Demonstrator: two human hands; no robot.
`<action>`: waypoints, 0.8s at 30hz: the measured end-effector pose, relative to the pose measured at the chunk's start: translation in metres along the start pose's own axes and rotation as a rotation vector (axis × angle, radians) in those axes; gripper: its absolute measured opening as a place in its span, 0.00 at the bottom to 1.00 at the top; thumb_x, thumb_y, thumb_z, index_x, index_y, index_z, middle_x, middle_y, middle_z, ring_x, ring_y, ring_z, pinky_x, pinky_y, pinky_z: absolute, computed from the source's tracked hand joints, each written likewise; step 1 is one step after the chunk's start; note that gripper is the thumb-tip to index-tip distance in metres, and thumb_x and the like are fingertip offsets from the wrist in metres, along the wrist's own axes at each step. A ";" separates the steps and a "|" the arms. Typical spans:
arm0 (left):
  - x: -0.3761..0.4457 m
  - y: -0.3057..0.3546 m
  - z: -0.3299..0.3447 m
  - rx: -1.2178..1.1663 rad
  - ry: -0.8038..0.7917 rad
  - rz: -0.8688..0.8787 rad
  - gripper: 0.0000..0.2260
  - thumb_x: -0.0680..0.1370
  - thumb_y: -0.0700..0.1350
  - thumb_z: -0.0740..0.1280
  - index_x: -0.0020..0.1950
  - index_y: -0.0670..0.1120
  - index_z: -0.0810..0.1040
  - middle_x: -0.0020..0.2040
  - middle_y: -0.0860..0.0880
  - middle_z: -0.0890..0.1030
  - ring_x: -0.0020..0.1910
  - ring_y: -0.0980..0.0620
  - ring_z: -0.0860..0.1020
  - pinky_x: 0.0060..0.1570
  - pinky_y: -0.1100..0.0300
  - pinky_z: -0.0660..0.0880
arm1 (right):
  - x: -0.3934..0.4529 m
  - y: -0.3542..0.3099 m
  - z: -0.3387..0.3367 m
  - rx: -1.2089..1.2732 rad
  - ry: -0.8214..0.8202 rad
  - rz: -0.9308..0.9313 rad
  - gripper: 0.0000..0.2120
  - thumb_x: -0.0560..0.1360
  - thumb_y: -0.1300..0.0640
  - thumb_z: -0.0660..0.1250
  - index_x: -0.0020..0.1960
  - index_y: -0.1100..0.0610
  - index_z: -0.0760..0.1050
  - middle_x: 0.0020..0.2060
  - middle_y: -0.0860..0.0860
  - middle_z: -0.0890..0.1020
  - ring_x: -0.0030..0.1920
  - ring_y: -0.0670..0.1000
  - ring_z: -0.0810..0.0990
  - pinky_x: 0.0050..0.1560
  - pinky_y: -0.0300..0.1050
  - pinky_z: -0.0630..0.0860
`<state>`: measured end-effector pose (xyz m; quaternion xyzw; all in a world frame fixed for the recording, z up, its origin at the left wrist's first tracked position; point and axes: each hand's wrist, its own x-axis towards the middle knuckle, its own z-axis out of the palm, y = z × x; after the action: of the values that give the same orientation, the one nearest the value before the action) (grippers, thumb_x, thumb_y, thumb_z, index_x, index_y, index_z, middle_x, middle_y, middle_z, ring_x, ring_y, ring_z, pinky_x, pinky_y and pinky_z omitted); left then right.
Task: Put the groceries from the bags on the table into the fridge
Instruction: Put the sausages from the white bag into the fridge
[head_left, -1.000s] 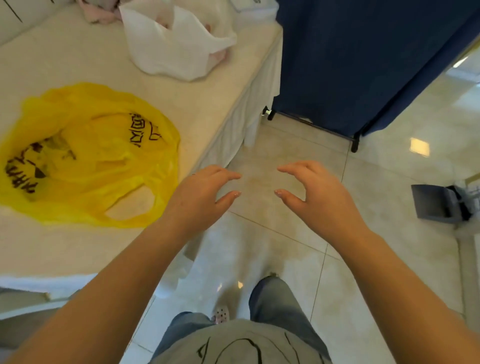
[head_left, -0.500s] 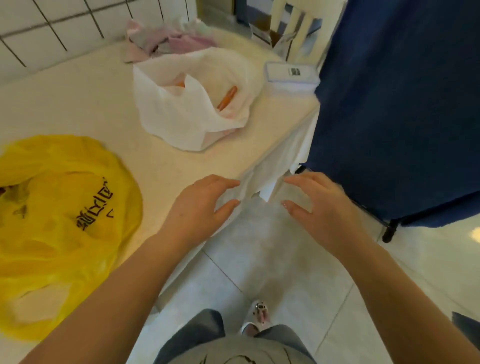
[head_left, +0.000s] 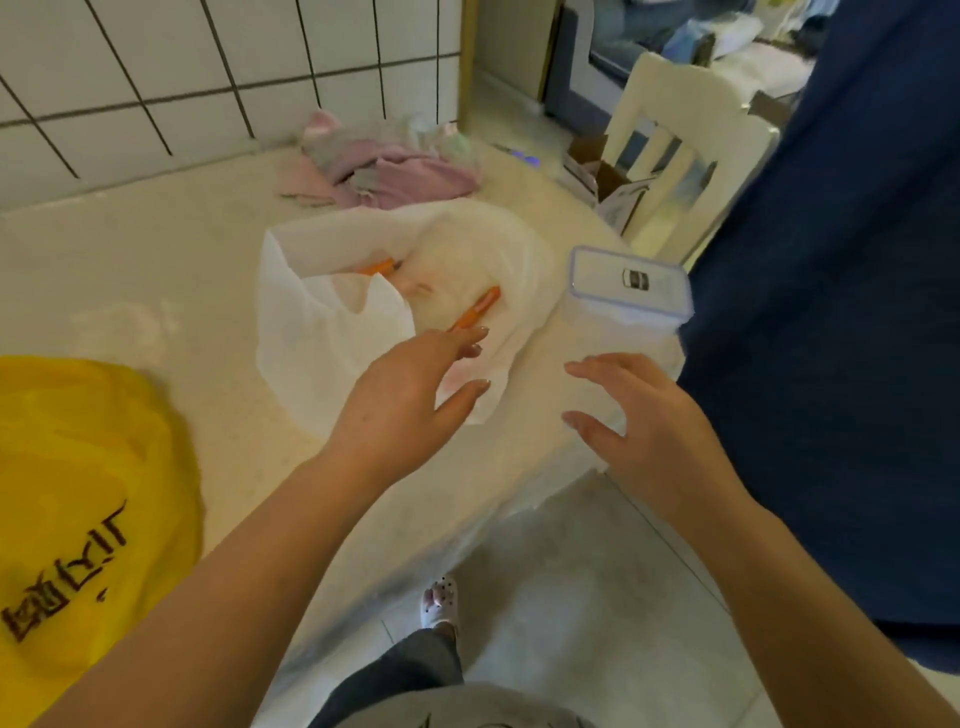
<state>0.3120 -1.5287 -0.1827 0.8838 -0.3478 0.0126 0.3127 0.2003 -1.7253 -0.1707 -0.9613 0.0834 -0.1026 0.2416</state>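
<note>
Head view is showing both hands reaching out empty over the pale bench. The left hand is stretching forward with its fingers straight and loosely spread, their tips arriving at the near rim of the crumpled white plastic bag and holding nothing. The right hand is hovering beside it, fingers relaxed and slightly curved, also holding nothing. Just beyond the left fingertips, orange carrots are lying inside the open bag. Ahead of the right fingers, a clear rectangular plastic box with a blue-edged lid is standing near the bench edge. Well off to the left of the left hand, a flattened yellow plastic bag with dark lettering is lying on the bench.

Judging by this, the person is opening the step of unpacking the white bag. Next, the fingers probably need to part the bag mouth and grip a carrot; the thin film may cling or collapse over it.
</note>
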 end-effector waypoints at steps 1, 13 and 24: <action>0.017 -0.003 0.001 -0.007 0.002 0.000 0.20 0.77 0.51 0.65 0.69 0.53 0.69 0.59 0.56 0.77 0.57 0.58 0.73 0.53 0.68 0.64 | 0.016 0.006 -0.002 -0.013 -0.002 -0.002 0.20 0.73 0.51 0.69 0.64 0.50 0.73 0.60 0.47 0.74 0.58 0.45 0.74 0.52 0.37 0.70; 0.125 -0.050 0.027 -0.055 -0.021 -0.177 0.22 0.77 0.52 0.65 0.70 0.53 0.67 0.60 0.57 0.76 0.59 0.58 0.73 0.54 0.64 0.68 | 0.175 0.053 0.011 0.010 -0.127 -0.113 0.19 0.73 0.53 0.69 0.63 0.49 0.73 0.60 0.46 0.74 0.58 0.45 0.72 0.54 0.41 0.72; 0.133 -0.036 0.102 0.159 0.061 -0.420 0.19 0.75 0.55 0.56 0.62 0.52 0.76 0.57 0.53 0.80 0.52 0.51 0.79 0.45 0.60 0.76 | 0.285 0.096 0.076 0.019 -0.518 -0.522 0.14 0.75 0.57 0.66 0.61 0.51 0.76 0.58 0.48 0.76 0.55 0.51 0.77 0.52 0.43 0.73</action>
<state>0.4149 -1.6464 -0.2525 0.9579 -0.1445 0.0016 0.2482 0.4824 -1.8342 -0.2378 -0.9420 -0.2298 0.0853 0.2294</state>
